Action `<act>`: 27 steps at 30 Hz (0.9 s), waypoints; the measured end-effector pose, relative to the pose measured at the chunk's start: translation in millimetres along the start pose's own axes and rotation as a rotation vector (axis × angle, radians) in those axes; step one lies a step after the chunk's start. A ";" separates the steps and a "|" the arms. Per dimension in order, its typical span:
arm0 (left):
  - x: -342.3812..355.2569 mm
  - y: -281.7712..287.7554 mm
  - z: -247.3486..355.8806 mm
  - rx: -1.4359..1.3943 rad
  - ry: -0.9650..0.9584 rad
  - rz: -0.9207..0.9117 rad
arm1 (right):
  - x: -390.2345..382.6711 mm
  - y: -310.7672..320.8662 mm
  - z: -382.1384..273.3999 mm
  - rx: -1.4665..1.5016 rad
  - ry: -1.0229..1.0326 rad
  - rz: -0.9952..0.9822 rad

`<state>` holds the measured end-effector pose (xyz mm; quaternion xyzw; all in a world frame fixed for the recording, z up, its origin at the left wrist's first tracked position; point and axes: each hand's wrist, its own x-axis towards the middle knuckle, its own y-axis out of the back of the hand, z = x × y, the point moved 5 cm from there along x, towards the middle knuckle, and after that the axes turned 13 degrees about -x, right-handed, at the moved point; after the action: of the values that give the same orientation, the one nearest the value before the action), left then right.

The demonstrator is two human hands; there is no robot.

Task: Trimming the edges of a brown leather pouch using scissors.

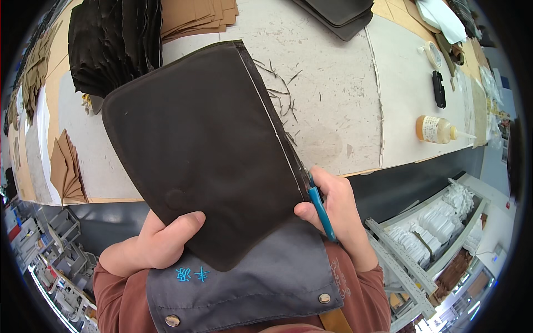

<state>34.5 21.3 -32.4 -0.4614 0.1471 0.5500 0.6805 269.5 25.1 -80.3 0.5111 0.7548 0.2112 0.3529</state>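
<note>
A dark brown, rounded-corner fabric or leather panel (189, 144) with a white line along its right side spans the middle of the view. My left hand (172, 233) grips its lower left edge, thumb on top. My right hand (336, 211) is closed on a blue-handled cutting tool (319, 213), probably scissors, at the panel's right edge; its blades are mostly hidden. Thin dark offcut strips (283, 94) lie on the worktable (338, 94) beside that edge. A grey apron (239, 299) shows below the panel.
At the back are a dark stack (114, 39), brown pieces (191, 16) and dark panels (333, 11). Brown pieces (66, 172) lie left. A bottle (436, 129), black object (438, 89) and tape roll (433, 54) are right. A rack of white bundles (416, 233) stands below right.
</note>
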 end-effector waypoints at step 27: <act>2.0 9.5 -3.9 0.005 0.018 -0.027 | -3.9 -2.7 1.6 0.090 0.042 0.077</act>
<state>28.0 19.2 -40.3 -0.4667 0.1485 0.5362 0.6875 269.8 20.4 -81.9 0.5505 0.7506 0.2010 0.3051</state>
